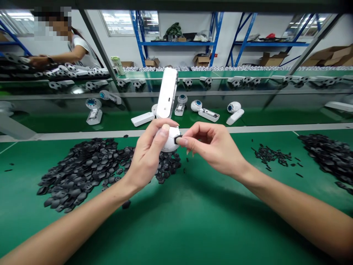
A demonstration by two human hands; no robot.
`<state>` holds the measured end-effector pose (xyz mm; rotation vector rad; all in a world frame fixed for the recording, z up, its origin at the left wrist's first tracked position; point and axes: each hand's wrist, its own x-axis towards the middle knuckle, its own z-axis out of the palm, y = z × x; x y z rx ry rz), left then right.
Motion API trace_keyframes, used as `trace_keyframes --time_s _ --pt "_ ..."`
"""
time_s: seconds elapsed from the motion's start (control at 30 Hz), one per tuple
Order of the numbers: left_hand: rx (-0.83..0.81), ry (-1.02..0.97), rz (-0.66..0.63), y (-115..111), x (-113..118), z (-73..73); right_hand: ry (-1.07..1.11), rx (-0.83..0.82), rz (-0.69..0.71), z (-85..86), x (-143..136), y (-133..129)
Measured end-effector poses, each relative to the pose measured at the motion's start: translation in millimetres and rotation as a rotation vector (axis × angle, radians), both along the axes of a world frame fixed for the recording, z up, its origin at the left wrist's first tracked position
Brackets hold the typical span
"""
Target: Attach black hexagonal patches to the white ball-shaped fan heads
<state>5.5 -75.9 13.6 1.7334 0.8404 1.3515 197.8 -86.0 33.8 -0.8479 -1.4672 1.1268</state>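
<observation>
My left hand (150, 151) is closed around the round white head of a white device (167, 94), its thumb lying across the ball. The device's long flat body points up and away, with a small dark slot on its face. At the ball's right side, my right hand (212, 145) pinches a small black piece (178, 139) between thumb and fingertips and holds it against the ball. Part of the ball is covered by my fingers. Below and left of my left hand lies a pile of black pieces (85, 165), several-sided and flat.
Beyond the bench edge, similar white devices (209, 114) lie on a green conveyor. Small black strips (273, 154) and another dark pile (328, 156) sit at right. A co-worker (71, 48) stands at far left. Blue shelving (179, 43) and metal posts stand behind.
</observation>
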Motion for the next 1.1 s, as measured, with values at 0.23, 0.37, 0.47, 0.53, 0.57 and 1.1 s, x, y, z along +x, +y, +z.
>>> trace_keyframes --time_s 0.23,0.37,0.47,0.53,0.57,1.1 --pt "0.155 0.214 0.159 -3.9 3.0 9.1 0.004 -0.041 0.060 3.0 1.1 -4.6" --pt "0.184 0.212 0.171 -3.8 3.3 10.6 0.053 -0.092 0.115 4.4 1.7 -3.9" --pt "0.192 0.176 0.169 -3.4 2.9 9.2 0.043 -0.102 0.110 3.9 0.2 -5.9" --pt "0.184 0.150 0.168 -3.2 2.8 8.9 0.030 -0.080 0.109 4.4 -0.4 -8.1" --pt "0.178 0.139 0.168 -3.2 2.9 9.2 0.020 -0.064 0.115 5.3 -0.2 -9.2" --pt "-0.262 -0.201 -0.004 3.8 0.9 13.1 -0.102 -0.052 0.149 -1.1 7.3 6.0"
